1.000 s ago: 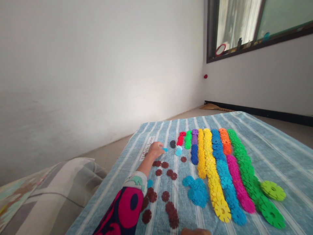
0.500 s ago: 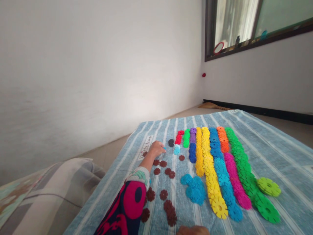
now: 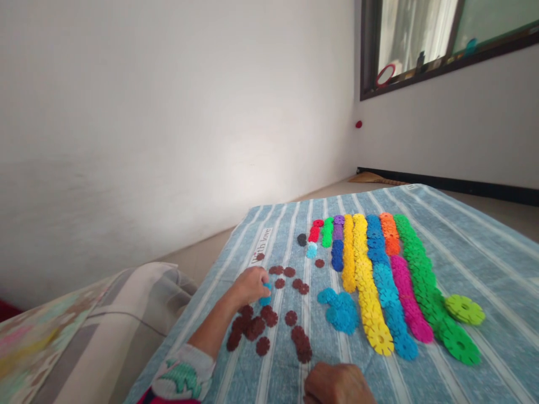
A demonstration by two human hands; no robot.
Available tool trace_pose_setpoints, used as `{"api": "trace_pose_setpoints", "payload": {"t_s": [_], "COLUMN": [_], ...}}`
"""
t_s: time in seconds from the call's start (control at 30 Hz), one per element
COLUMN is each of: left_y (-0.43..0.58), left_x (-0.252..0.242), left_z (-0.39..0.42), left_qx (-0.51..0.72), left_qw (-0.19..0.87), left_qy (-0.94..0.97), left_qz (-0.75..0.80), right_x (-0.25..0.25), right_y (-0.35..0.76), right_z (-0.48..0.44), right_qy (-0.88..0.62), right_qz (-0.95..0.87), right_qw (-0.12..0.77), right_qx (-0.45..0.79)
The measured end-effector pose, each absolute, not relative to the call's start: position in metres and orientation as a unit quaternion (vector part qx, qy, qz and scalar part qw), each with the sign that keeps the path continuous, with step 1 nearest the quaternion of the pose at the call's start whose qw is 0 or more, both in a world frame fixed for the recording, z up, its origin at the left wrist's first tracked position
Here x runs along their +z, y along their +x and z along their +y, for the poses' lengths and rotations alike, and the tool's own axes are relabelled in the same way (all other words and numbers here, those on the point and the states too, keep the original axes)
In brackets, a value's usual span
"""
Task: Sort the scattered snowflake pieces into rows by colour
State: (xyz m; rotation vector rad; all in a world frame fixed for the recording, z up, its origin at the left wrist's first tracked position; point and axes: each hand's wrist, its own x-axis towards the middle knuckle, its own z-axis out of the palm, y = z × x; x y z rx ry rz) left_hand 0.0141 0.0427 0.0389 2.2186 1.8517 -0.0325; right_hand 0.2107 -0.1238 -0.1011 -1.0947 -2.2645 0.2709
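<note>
My left hand (image 3: 251, 285) is pinched on a blue snowflake disc (image 3: 267, 287), a flat toy piece with a notched rim. Just below its fingertips, another blue disc (image 3: 265, 301) shows on the cloth. Loose brown snowflake discs (image 3: 269, 316) lie around that hand, some overlapping. At the bottom edge, my right hand (image 3: 337, 384) rests with curled fingers, partly cut off; whether it holds anything is hidden. Nearest to it is a short run of brown discs (image 3: 301, 343). A pile of blue discs (image 3: 342, 312) lies above and slightly right of it.
Overlapping discs form long rows: yellow (image 3: 370, 303), magenta (image 3: 408, 303), green (image 3: 421, 275) and other colours. A lime disc (image 3: 465, 310) sits at the right. A striped cloth (image 3: 497, 269) covers the surface. Grey-and-white fabric (image 3: 138, 314) is at the left, beside a wall (image 3: 168, 112).
My left hand has drawn back toward me and left with the blue disc, arriving near another blue disc. More of my right hand has come into view. The camera view has shifted slightly.
</note>
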Motion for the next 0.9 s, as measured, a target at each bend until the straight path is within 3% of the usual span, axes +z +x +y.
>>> {"api": "trace_pose_setpoints", "payload": {"t_s": [0.37, 0.5, 0.7, 0.9], "left_y": [0.039, 0.046, 0.047, 0.096], "left_x": [0.041, 0.044, 0.039, 0.033], "left_z": [0.008, 0.011, 0.015, -0.007], "left_qx": [-0.121, -0.128, -0.037, 0.096], "left_qw": [0.005, 0.018, 0.044, 0.125], "left_qy": [0.735, 0.728, 0.732, 0.795], "left_qz": [0.667, 0.673, 0.679, 0.586], "right_x": [-0.08, -0.08, -0.077, -0.08], "right_y": [0.216, 0.216, 0.216, 0.214], "right_z": [-0.127, -0.127, -0.126, -0.127], "right_qy": [-0.424, -0.428, -0.427, -0.435], "right_qz": [-0.858, -0.851, -0.854, -0.853], "right_qw": [0.249, 0.26, 0.25, 0.252], "right_qx": [0.147, 0.159, 0.157, 0.144]}}
